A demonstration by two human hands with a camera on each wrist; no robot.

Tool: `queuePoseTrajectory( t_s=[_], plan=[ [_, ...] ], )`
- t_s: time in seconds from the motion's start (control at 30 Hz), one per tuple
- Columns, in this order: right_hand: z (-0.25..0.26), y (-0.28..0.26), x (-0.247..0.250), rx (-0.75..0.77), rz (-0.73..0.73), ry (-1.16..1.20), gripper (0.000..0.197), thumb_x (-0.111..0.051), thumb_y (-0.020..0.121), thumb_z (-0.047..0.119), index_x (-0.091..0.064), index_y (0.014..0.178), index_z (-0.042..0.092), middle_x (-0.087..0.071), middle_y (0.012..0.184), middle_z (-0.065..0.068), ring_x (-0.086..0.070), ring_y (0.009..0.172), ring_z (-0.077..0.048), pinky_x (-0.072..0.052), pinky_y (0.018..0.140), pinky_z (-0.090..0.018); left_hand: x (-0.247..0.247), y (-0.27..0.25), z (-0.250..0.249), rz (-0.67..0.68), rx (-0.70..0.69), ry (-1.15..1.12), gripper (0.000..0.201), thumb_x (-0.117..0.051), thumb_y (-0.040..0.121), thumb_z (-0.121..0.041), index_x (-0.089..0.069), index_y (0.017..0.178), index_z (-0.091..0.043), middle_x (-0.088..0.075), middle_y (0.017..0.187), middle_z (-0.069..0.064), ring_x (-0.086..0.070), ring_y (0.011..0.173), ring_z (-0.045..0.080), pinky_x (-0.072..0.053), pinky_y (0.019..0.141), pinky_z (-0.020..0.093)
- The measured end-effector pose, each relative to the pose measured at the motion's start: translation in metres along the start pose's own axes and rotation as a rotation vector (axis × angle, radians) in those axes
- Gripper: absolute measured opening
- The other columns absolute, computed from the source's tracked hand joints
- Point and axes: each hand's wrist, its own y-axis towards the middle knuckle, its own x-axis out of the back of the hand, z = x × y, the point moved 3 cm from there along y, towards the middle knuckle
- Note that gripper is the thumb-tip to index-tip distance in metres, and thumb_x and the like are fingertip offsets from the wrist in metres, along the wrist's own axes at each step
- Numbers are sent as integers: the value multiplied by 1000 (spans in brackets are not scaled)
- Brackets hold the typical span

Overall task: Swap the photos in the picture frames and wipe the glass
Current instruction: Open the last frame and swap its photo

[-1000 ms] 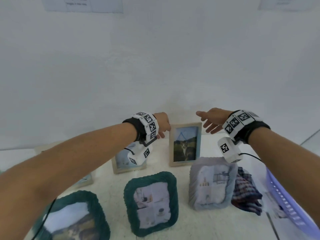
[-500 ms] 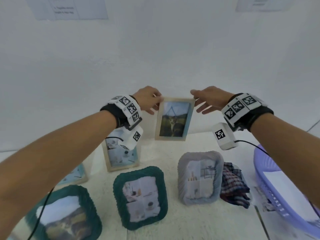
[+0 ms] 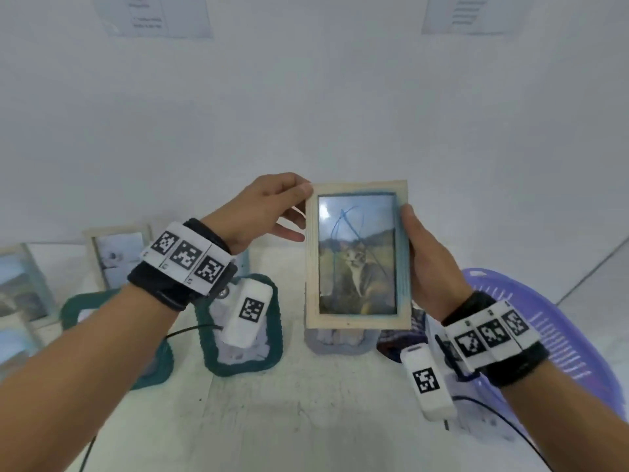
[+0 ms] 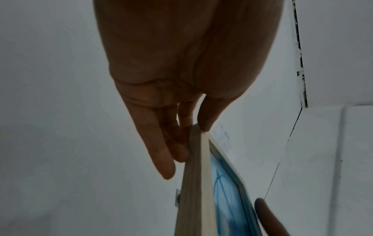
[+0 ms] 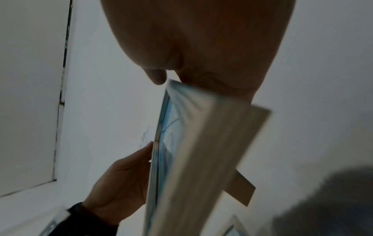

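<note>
The wooden picture frame [image 3: 357, 255] is held in the air above the table [image 3: 289, 420], upright, with its long axis vertical and its glass turned toward the person. The photo inside shows a cat. A support leg [image 5: 242, 190] sticks out from the back of the frame.

The left hand [image 3: 262, 209] pinches the top left corner, thumb on the front and fingers [image 4: 159, 151] behind. The right hand [image 3: 429, 260] grips the right edge, thumb on the front; its fingers are hidden behind the frame.

Under the frame, a grey frame [image 3: 335, 342] stands on the table and is mostly hidden by it. Beside it lies a checked cloth [image 3: 398, 338]. A green frame [image 3: 269, 356] stands behind the left wrist, and more frames stand on the far left. A purple basket [image 3: 558, 332] is on the right.
</note>
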Motion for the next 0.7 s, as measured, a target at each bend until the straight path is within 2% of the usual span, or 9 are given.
queuePoseTrajectory(
  t_s=[0.13, 0.23, 0.3, 0.37, 0.43, 0.53, 0.6, 0.67, 0.7],
  plan=[
    [-55, -49, 12, -109, 23, 209, 62, -39, 95, 58, -55, 133, 12, -63, 124, -21, -60, 114, -40, -47, 96, -59, -41, -47, 26, -24, 59, 11, 28, -47, 103, -23, -63, 112, -2, -67, 84, 3, -66, 74, 13, -61, 70, 33],
    [-95, -85, 19, -194, 21, 309, 62, -40, 95, 58, -52, 137, 14, -60, 131, -19, -56, 120, -40, -40, 102, -63, -70, -76, 54, -77, 147, 2, 26, -48, 102, -24, -63, 113, -5, -67, 85, 6, -65, 71, 13, -62, 68, 34],
    [-113, -106, 20, -249, -11, 294, 66, -48, 92, 61, -56, 133, 11, -59, 129, -22, -56, 118, -44, -40, 100, -66, -89, -94, 74, -147, 197, 25, 29, -52, 100, -30, -60, 120, -11, -67, 93, 7, -66, 73, 12, -61, 68, 35],
    [-127, -120, 24, -294, -68, 286, 72, -55, 87, 63, -60, 125, 2, -61, 123, -27, -61, 108, -45, -48, 92, -62, -110, -114, 90, -174, 217, 106, 42, -57, 91, -47, -52, 128, -27, -65, 102, -2, -66, 84, 10, -60, 74, 35],
    [-133, -129, 25, -293, -57, 305, 67, -49, 91, 59, -56, 130, 5, -61, 125, -25, -63, 109, -39, -52, 90, -50, -135, -133, 98, -124, 210, 126, 51, -61, 78, -60, -41, 124, -49, -61, 110, -17, -62, 96, -2, -55, 82, 26],
    [-130, -140, 24, -278, -1, 292, 59, -34, 97, 53, -52, 137, 13, -62, 128, -18, -60, 118, -34, -49, 98, -48, -169, -150, 98, -79, 186, 52, 65, -70, 71, -59, -27, 120, -64, -49, 114, -41, -50, 100, -25, -43, 83, 4],
    [-130, -145, 24, -267, 34, 275, 59, -30, 98, 53, -52, 137, 14, -63, 128, -14, -59, 119, -30, -46, 102, -48, -184, -152, 97, -91, 155, -17, 70, -74, 72, -54, -27, 124, -63, -47, 118, -42, -47, 104, -27, -39, 82, -1],
    [-131, -148, 26, -264, 35, 274, 59, -32, 96, 55, -54, 136, 16, -64, 126, -13, -61, 116, -27, -47, 100, -47, -192, -152, 97, -138, 146, -77, 74, -75, 70, -57, -28, 127, -60, -47, 123, -38, -48, 111, -21, -42, 89, 5],
    [-132, -150, 27, -266, 26, 289, 59, -34, 95, 55, -55, 133, 16, -66, 123, -13, -63, 111, -27, -49, 96, -47, -194, -151, 100, -160, 171, -97, 81, -75, 66, -62, -28, 132, -56, -46, 126, -35, -48, 116, -15, -44, 96, 13]
  ],
)
